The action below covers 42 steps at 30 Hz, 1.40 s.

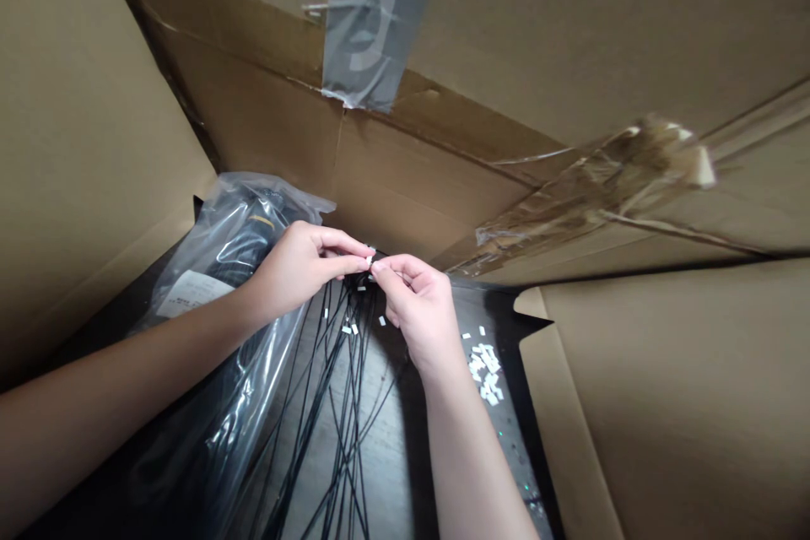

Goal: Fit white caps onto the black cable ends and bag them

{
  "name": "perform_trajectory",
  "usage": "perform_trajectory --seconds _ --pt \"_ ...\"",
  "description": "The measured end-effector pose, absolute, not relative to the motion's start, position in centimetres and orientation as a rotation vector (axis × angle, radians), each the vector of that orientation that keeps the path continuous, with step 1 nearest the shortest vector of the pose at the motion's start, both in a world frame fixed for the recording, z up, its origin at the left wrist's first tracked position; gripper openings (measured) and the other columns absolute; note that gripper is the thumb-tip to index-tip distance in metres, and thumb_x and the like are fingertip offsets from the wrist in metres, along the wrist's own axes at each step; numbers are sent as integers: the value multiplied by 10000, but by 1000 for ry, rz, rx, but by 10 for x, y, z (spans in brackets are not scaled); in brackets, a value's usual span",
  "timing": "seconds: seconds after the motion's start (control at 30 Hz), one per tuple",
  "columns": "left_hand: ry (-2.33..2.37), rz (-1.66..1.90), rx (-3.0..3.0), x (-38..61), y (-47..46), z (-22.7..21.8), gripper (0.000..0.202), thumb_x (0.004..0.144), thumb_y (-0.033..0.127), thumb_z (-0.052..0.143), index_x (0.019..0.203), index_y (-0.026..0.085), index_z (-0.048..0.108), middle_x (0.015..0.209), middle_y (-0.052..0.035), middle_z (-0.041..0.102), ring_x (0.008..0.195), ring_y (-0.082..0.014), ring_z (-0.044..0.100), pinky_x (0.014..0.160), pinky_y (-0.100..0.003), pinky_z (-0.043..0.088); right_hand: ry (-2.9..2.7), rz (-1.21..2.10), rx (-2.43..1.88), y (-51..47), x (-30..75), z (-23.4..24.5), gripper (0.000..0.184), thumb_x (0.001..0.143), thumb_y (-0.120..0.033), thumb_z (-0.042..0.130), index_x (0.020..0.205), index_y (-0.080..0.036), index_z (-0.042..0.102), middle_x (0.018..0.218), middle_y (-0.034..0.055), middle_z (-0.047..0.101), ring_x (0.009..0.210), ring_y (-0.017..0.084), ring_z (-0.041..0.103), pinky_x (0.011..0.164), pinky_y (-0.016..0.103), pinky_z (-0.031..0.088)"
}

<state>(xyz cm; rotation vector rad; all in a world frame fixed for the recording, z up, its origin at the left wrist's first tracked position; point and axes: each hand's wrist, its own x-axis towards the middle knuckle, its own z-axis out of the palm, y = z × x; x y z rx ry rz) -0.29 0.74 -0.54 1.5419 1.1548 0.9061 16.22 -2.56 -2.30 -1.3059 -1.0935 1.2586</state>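
Ok so I'm going left to right, using the black cables (342,388) as my landmark. Far left of them is a cardboard flap (94,126), then just left of them a clear plastic bag (218,270) with something black inside. A white label (193,294) sits on the bag, but its printing is too small for me to read. My left hand (297,266) is over the bag at the top of the cables, and my right hand (418,308) comes in from the other side. They're together, with my fingertips (362,263) pinched on a tiny white tag (369,253). The cables are long and thin, running from the bottom of the view up to my fingers, loosely fanned below and bunched at the top, with more small white tags (347,327) on them. Straight above them, grey tape (373,17) runs over the box. Right of the cables, white bits (486,371) lie scattered on a black sheet (506,325), then comes another cardboard flap (664,388), with torn clear tape (588,194) above it.
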Motion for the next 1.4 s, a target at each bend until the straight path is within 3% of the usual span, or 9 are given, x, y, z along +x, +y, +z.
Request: perform_trajectory --seconds 0.7,0.97,1.4 --pt "1195 917 1711 -2 4 -1 123 790 264 746 873 199 810 872 -29 797 798 -180 728 789 -274 560 -1077 1256 -1319 -26 162 -23 270 725 -419 733 699 -161 659 462 -89 372 404 51 243 417 235 164" --pt "1194 913 1740 -1 2 -1 138 818 262 726 900 183 803 884 -20 796 785 -152 725 743 -227 559 -1095 1204 -1359 -26 160 -23 250 724 -405 714 700 -163 658 454 -101 323 405 55 246 422 230 184" --pt "1192 890 1730 1 2 -2 169 830 223 668 929 168 792 895 -36 795 782 -159 728 740 -247 572 -1104 1156 -1391 -25 161 -28 275 737 -431 701 723 -159 671 456 -96 348 397 61 261 416 233 211"
